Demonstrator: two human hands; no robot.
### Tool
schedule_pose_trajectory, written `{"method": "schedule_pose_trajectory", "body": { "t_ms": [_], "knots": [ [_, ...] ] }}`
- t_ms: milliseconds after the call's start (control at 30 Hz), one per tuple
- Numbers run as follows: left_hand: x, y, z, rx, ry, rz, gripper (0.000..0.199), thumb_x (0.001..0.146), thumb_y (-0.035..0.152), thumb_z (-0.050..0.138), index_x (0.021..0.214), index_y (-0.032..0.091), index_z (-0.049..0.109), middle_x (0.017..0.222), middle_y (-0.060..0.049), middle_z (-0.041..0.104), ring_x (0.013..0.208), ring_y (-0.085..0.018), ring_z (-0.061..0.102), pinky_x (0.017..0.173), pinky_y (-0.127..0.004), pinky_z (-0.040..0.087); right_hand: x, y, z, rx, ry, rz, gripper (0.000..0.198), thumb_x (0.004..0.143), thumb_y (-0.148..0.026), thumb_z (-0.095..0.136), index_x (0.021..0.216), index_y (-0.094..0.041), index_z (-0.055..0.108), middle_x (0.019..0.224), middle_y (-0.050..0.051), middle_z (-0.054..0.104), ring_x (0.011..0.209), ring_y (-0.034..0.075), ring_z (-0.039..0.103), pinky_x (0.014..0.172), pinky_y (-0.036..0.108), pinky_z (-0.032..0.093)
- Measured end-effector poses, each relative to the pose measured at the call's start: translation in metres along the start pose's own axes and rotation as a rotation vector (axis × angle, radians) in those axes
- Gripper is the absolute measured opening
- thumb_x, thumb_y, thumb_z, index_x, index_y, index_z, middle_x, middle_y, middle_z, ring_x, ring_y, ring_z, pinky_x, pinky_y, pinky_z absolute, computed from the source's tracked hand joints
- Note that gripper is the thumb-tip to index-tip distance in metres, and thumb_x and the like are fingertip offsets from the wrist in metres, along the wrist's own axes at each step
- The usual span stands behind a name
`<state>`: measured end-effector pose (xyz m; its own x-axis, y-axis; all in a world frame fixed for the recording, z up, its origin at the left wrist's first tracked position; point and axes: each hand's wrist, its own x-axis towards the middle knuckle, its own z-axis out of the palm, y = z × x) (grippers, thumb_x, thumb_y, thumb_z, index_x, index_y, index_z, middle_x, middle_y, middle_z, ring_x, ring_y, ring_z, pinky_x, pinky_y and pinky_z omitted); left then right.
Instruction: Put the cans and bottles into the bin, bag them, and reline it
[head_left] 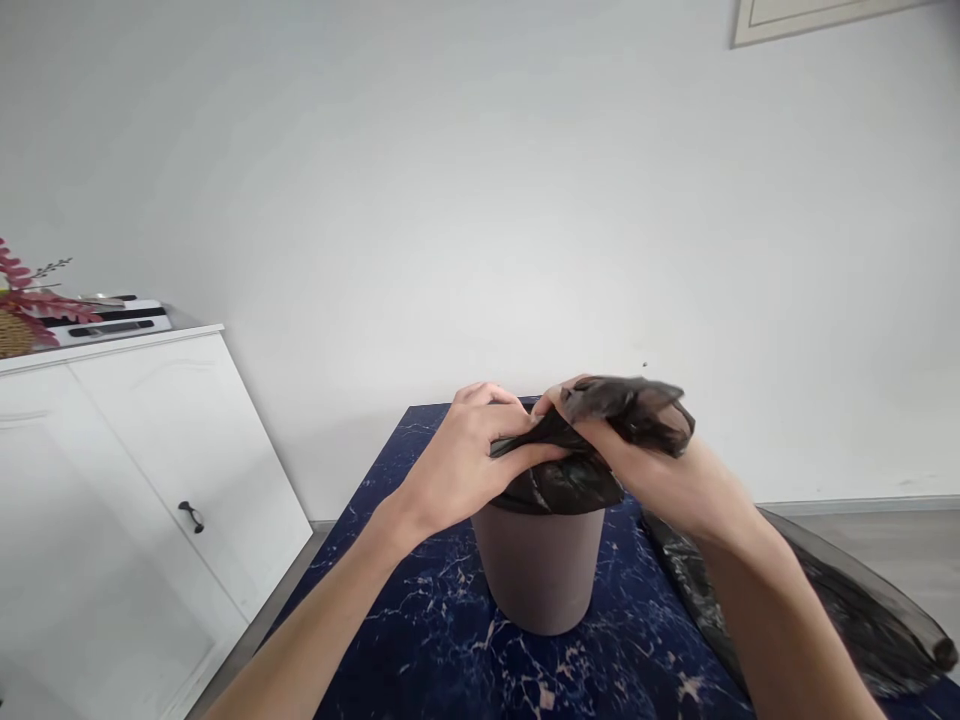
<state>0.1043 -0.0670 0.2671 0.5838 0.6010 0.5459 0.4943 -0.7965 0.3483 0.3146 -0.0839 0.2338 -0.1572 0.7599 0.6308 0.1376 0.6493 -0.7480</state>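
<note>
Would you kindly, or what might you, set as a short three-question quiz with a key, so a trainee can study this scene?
1. True or false: the left hand and right hand both grasp the black bin liner.
2. What does the taupe wastebasket stand on?
A) White cabinet
B) Blue marble-patterned tabletop
C) Gray floor
3. Fill in: in the picture, more black plastic lies to the wastebasket's ____.
Key: 1. True; 2. B; 3. right

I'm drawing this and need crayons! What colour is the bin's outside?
The bin is plain brownish grey, best seen in the head view.
</note>
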Motion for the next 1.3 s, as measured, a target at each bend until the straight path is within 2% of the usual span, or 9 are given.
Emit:
{"method": "schedule_pose_trajectory", "body": {
  "t_ms": [233,500,633,733,867,967,1100,1200,1300],
  "knots": [
    [0.001,-0.022,0.020,-0.591,0.236,-0.212,0.027,0.104,0.043,0.066,0.113,0.022,0.082,0.115,-0.010,0.080,0.109,-0.029,0.073,0.097,-0.039,0.057,0.009,0.005,-0.002,0.359,0.094,0.092,0.036,0.095,-0.054,0.077,0.116,-0.025,0.071,0.075,-0.004,0.046,0.068,0.014,0.044,0.060,0.027,0.042],
    [0.011,-0.027,0.024,-1.140,0.463,-0.267,0.023,0.104,0.037,0.070,0.108,0.016,0.079,0.124,-0.011,0.079,0.116,-0.024,0.072,0.103,-0.034,0.057,0.022,0.011,-0.001,0.734,0.126,0.102,0.037,0.092,-0.058,0.080,0.092,-0.023,0.069,0.077,-0.004,0.028,0.064,0.013,0.030,0.053,0.026,0.037],
    [0.017,-0.022,0.020,-1.440,0.504,-0.297,0.015,0.105,0.026,0.069,0.093,0.016,0.071,0.082,0.000,0.071,0.097,-0.018,0.074,0.107,-0.035,0.055,0.024,0.024,-0.004,0.630,0.113,0.032,0.039,0.098,-0.065,0.067,0.108,-0.027,0.070,0.089,0.001,0.056,0.083,0.017,0.058,0.080,0.032,0.057],
    [0.020,-0.019,0.017,-1.571,0.511,-0.320,0.020,0.108,0.018,0.061,0.089,0.016,0.066,0.062,0.008,0.046,0.065,-0.009,0.061,0.109,-0.034,0.055,0.026,0.046,-0.019,0.301,-0.016,-0.015,0.066,0.094,-0.061,0.076,0.148,-0.030,0.055,0.137,0.011,0.065,0.128,0.028,0.062,0.111,0.049,0.053],
    [0.022,-0.015,0.015,-1.611,0.540,-0.372,0.028,0.112,0.013,0.049,0.088,0.014,0.065,0.061,0.009,0.039,0.056,-0.007,0.050,0.102,-0.029,0.056,0.029,0.067,-0.040,0.028,-0.314,-0.047,0.098,0.085,-0.059,0.084,0.166,-0.027,0.038,0.170,0.018,0.041,0.157,0.038,0.040,0.127,0.069,0.032],
    [0.022,-0.014,0.016,-1.580,0.530,-0.364,0.028,0.112,0.014,0.049,0.088,0.014,0.065,0.061,0.009,0.037,0.057,-0.008,0.049,0.101,-0.031,0.056,0.029,0.060,-0.037,-0.003,-0.328,-0.013,0.079,0.095,-0.059,0.074,0.163,-0.029,0.045,0.172,0.012,0.040,0.159,0.034,0.038,0.131,0.067,0.027],
    [0.020,-0.014,0.018,-1.393,0.474,-0.296,0.023,0.110,0.024,0.057,0.090,0.016,0.066,0.062,0.008,0.038,0.060,-0.011,0.047,0.094,-0.031,0.056,0.028,0.040,-0.009,0.213,-0.130,-0.098,0.042,0.108,-0.058,0.053,0.135,-0.030,0.069,0.156,0.005,0.061,0.156,0.026,0.043,0.133,0.054,0.028],
    [0.016,-0.013,0.020,-1.144,0.410,-0.237,0.026,0.108,0.037,0.062,0.092,0.017,0.067,0.064,0.005,0.043,0.064,-0.014,0.046,0.083,-0.029,0.051,0.029,0.031,0.010,0.584,0.032,-0.084,0.034,0.107,-0.058,0.055,0.102,-0.028,0.070,0.106,0.003,0.076,0.113,0.022,0.072,0.112,0.045,0.053],
    [0.010,-0.009,0.021,-0.838,0.302,-0.189,0.033,0.108,0.047,0.059,0.094,0.019,0.067,0.066,0.002,0.048,0.067,-0.016,0.047,0.077,-0.030,0.045,0.030,0.028,0.018,0.797,0.116,0.032,0.030,0.100,-0.056,0.067,0.095,-0.027,0.062,0.064,-0.008,0.041,0.050,0.011,0.043,0.059,0.027,0.053]
  ]
}}
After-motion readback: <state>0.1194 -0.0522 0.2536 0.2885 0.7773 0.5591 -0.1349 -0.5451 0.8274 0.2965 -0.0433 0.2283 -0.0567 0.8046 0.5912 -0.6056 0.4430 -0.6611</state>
